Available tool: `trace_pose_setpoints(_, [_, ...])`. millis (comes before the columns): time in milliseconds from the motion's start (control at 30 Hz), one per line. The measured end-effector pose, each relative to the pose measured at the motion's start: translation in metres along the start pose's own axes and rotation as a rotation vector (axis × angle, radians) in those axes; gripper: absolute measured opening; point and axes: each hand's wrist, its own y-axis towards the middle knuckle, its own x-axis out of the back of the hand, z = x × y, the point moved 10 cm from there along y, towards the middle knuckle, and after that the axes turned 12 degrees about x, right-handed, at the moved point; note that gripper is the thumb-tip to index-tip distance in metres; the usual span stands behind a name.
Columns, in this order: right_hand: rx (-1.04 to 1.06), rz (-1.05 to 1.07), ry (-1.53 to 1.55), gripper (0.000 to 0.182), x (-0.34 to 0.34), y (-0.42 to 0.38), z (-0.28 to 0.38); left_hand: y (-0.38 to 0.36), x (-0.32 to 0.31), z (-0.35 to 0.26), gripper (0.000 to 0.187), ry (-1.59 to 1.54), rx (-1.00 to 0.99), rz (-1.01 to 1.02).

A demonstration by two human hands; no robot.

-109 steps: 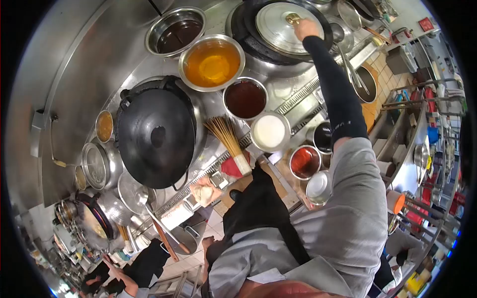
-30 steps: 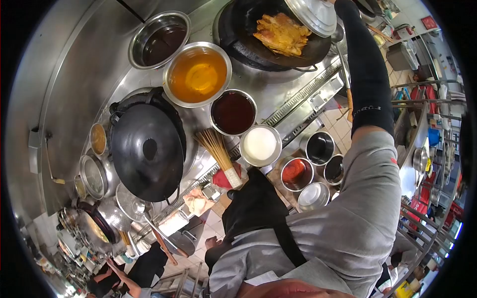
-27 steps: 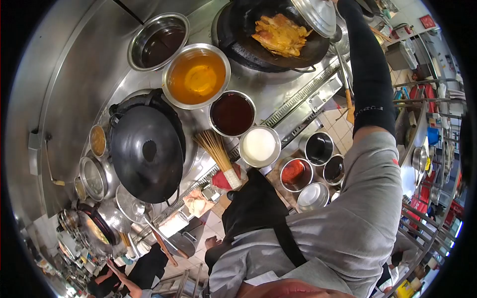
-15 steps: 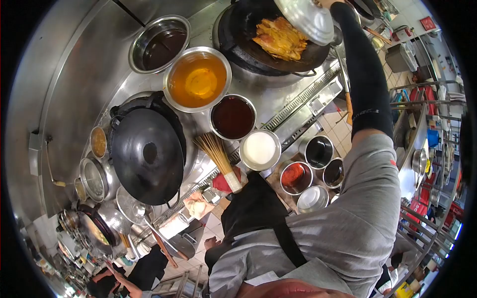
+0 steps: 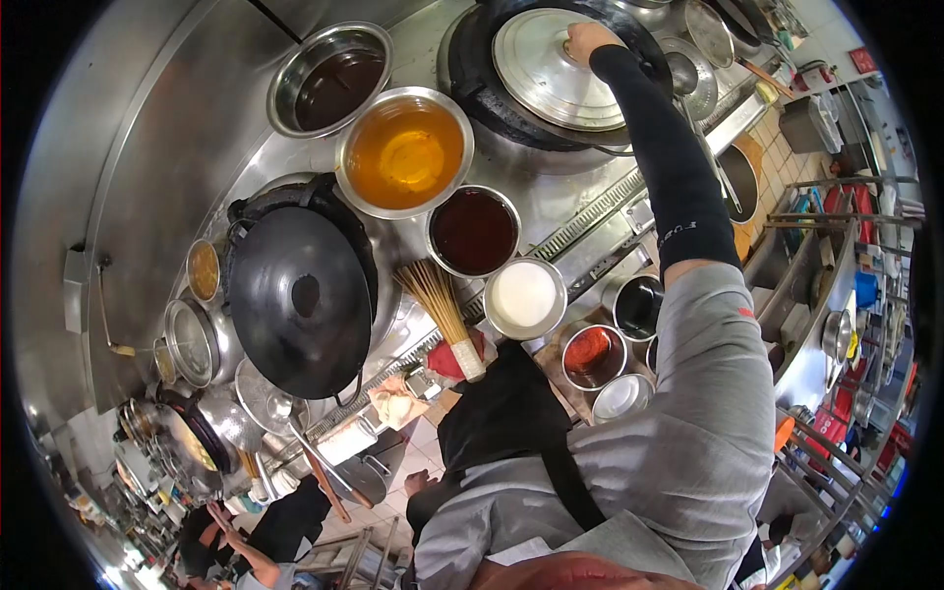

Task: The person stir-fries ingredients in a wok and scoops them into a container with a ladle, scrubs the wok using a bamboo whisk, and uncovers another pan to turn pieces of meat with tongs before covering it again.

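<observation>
My right hand (image 5: 593,41) is closed on the knob of a round metal lid (image 5: 551,74). The lid lies over the large wok (image 5: 475,98) at the top and hides what is inside. Low beside my body, my left hand (image 5: 420,482) is partly visible, its fingers loosely apart and nothing seen in them. Between the wok and my body are a bowl of amber liquid (image 5: 406,154), a pot of dark red liquid (image 5: 474,231), a container of white contents (image 5: 524,298) and a bamboo brush (image 5: 440,320).
A black wok (image 5: 303,303) sits on the left burner, near a bowl of dark liquid (image 5: 339,81). Ladles and strainers (image 5: 231,421) lie at lower left. Sauce containers (image 5: 594,356) stand right of my apron. A co-worker's arm (image 5: 251,556) shows at bottom left. Metal racks (image 5: 836,187) line the right.
The lid has moved left and down from a raised, tilted position onto the wok, covering the yellow-orange food seen before. My right arm has shifted left with it, and the view has shifted slightly.
</observation>
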Motion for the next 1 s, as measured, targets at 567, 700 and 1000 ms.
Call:
trace_pose_setpoints(567, [-0.740,-0.203,0.252,0.060,0.068,-0.276,-0.002,-0.019,-0.048,-0.048,0.030,0.861,-0.858,-0.054])
trace_pose_setpoints(700, [-0.930,-0.341,1.044,0.060,0.012,-0.296,0.038,-0.020,-0.053,-0.060,0.033,0.651,-0.586,-0.002])
trace_pose_setpoints(1000, [-0.952,-0.526,1.433,0.033,-0.054,-0.294,0.024,-0.053,-0.050,-0.093,0.029,0.068,-0.159,0.062])
